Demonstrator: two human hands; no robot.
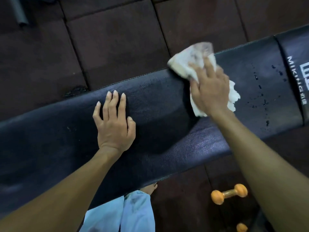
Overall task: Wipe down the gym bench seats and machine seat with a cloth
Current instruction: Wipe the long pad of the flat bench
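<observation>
A long black padded gym bench [158, 131] runs across the view from lower left to upper right, with a white logo near its right end. My right hand [210, 87] presses a crumpled white cloth [185, 64] flat on the bench's far edge; the cloth is blurred. Water droplets [260, 96] speckle the pad to the right of the cloth. My left hand [113, 121] lies flat on the bench's middle with fingers spread, holding nothing.
Dark rubber floor tiles [117, 39] surround the bench. An orange dumbbell [229, 194] lies on the floor near the bench's front edge, another orange one [241, 227] below it. My light blue trouser legs [123, 213] and a bare foot [150, 188] show under the bench. A grey tube [20, 10] sits top left.
</observation>
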